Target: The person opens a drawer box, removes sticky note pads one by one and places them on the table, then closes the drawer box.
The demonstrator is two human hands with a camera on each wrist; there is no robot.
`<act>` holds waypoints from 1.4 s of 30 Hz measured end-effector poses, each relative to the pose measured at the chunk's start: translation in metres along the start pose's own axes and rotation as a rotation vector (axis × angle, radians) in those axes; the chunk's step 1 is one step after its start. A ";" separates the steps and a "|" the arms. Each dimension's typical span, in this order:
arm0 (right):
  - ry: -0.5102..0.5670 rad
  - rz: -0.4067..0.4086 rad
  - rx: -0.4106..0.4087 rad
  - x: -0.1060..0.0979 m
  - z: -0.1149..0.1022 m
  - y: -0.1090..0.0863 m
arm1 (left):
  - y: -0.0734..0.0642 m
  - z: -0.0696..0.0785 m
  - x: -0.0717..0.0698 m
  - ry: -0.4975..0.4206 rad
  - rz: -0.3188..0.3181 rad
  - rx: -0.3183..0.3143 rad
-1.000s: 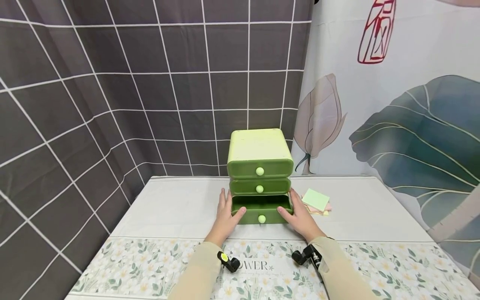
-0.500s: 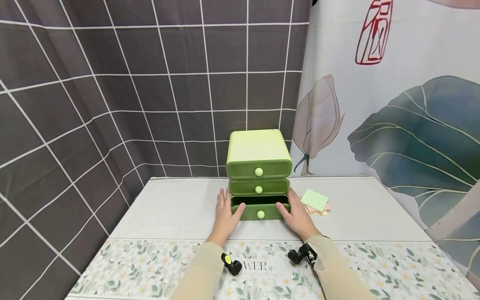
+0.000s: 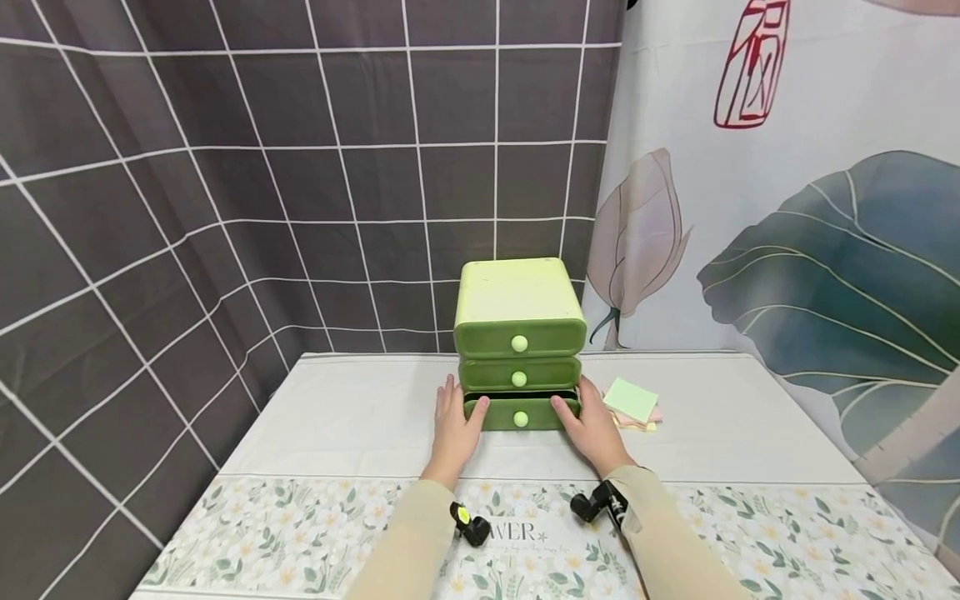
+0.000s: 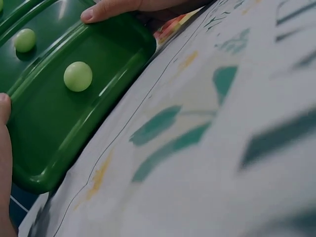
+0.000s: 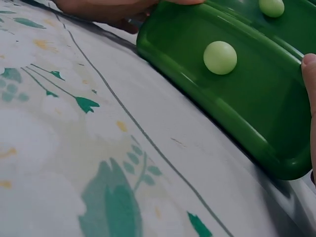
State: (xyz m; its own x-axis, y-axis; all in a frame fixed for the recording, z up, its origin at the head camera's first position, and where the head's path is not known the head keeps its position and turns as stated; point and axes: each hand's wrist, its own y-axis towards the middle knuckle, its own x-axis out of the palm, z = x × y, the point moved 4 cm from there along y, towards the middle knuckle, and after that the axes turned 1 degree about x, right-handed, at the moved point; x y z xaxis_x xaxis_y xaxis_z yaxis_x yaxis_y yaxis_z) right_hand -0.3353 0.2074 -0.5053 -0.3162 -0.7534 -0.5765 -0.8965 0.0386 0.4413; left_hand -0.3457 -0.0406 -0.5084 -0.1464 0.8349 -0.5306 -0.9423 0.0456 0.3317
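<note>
A small green drawer cabinet [image 3: 521, 292] with a pale yellow-green shell stands on the table. Its bottom drawer [image 3: 495, 414] sticks out a little, with a narrow dark gap above its front. The top drawer [image 3: 487, 338] and middle drawer [image 3: 487, 374] are closed. My left hand [image 3: 453, 433] lies along the left side of the bottom drawer, its thumb on the front's upper edge. On the other side my right hand [image 3: 597, 432] mirrors it, thumb touching the front near the right end. In both wrist views the drawer front with its round knob [image 4: 78, 76] shows between the thumbs.
Beside the right hand lies a small pile of sticky notes [image 3: 632, 400], a green sheet on top. A white cloth with a floral band [image 3: 300, 533] covers the table. A dark grid curtain [image 3: 375, 183] hangs behind, and a leaf-printed white one [image 3: 675, 250] hangs at the right.
The bottom drawer has slid inward, away from me, and its opening has narrowed from wide to a thin gap. Both hands have moved forward with it, thumbs staying on its front.
</note>
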 end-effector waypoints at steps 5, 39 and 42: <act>0.024 0.020 0.063 0.003 -0.001 0.000 | 0.000 0.002 0.001 -0.007 0.037 -0.017; 0.039 0.088 0.098 0.005 0.005 0.004 | 0.008 -0.009 0.004 0.103 0.114 -0.035; 0.048 0.075 0.099 0.006 0.007 0.005 | 0.008 -0.009 0.004 0.107 0.118 -0.035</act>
State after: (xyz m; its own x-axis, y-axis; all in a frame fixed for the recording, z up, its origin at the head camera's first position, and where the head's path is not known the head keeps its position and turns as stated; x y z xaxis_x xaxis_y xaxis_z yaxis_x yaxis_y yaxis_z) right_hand -0.3442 0.2073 -0.5112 -0.3709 -0.7762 -0.5098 -0.8978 0.1595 0.4105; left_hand -0.3570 -0.0417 -0.5153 -0.2863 0.7699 -0.5704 -0.9264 -0.0704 0.3700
